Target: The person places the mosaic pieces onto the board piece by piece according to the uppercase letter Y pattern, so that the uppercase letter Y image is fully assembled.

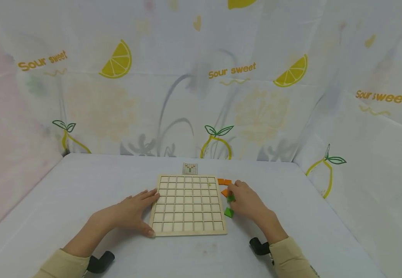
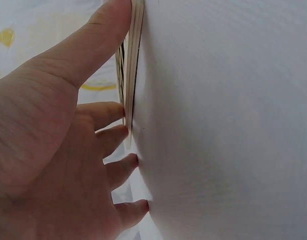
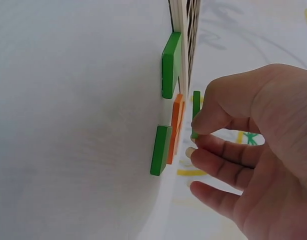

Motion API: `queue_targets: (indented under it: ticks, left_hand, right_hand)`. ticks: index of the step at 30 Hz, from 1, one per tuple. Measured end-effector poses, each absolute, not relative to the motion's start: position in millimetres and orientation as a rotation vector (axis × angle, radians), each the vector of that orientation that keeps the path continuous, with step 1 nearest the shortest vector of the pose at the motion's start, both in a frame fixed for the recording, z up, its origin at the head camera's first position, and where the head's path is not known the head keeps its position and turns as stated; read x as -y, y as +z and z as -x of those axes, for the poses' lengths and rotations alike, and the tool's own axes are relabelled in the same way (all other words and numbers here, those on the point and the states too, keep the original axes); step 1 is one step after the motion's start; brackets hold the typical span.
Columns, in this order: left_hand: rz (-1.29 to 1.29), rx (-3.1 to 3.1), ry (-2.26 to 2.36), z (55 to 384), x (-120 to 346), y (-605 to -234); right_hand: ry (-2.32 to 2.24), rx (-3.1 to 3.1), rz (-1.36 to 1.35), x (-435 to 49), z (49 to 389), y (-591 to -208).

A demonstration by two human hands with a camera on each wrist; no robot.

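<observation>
Wooden grid board [image 1: 189, 208], one: squarish, its rows ran left to right; we judged the left hand [image 1: 134, 210], fingers spread against its left edge, was steadying it. Green tile [image 3: 196, 102], one: we saw it pinched in the right hand [image 1: 246, 199], right of the board, broad face roughly level, long axis unclear.

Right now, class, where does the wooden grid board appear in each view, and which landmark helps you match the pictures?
Head: the wooden grid board lies below centre, grid face up.
Left wrist: edge-on at the top, just left of centre, beside the thumb of the left hand.
Right wrist: edge-on at the top, just right of centre.
Shared landmark: the white tabletop.
</observation>
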State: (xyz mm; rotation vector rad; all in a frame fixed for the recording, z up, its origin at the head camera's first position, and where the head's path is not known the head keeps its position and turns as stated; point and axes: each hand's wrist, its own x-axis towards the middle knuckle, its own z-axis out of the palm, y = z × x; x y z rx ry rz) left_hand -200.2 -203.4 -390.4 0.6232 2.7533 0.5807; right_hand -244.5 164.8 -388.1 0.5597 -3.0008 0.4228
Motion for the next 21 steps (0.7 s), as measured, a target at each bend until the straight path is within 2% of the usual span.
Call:
queue_targets:
  ticks: [21]
  left_hand:
    - [-0.614, -2.766, 0.550, 200.0, 202.5, -390.5]
  right_hand:
    - [0.474, 2.758, -0.789, -158.1, 242.4, -385.5]
